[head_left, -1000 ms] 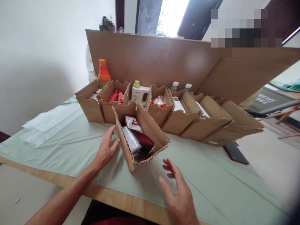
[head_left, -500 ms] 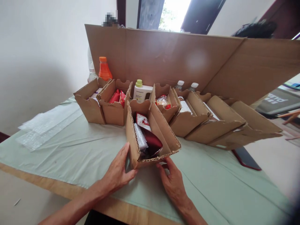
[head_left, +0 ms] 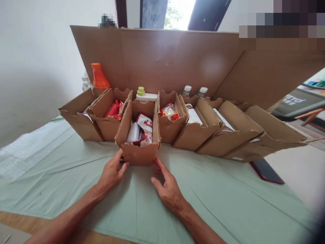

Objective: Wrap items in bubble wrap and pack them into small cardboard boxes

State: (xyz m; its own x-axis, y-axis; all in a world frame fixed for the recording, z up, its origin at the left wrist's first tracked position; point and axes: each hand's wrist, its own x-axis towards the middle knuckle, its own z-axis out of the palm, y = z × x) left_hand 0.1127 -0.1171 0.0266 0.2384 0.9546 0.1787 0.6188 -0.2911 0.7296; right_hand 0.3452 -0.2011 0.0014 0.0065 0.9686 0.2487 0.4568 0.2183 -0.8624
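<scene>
Between my two hands stands an open-topped cardboard box (head_left: 141,155), upright on the green cloth. In it lie a red-and-white printed packet (head_left: 145,126) and a bubble-wrapped item (head_left: 133,133). My left hand (head_left: 111,173) grips the box's lower left front corner, its thumb in front and its other fingers along the side. At the lower right corner, my right hand (head_left: 166,186) has its fingertips against the box, with the thumb held apart. Behind the box, a white bottle with a yellow-green cap (head_left: 141,91) is partly hidden.
Several cardboard boxes (head_left: 167,130) with packets and papers form a row. An orange bottle (head_left: 100,76) and two white-capped bottles (head_left: 187,89) stand behind them, before a tall cardboard panel (head_left: 162,61). Bubble wrap (head_left: 33,149) lies at left, a dark flat object (head_left: 267,172) at right.
The box has moved away from me and straightened, filling the gap in the row before the white bottle. Both hands moved with it, and the packet inside now sits higher.
</scene>
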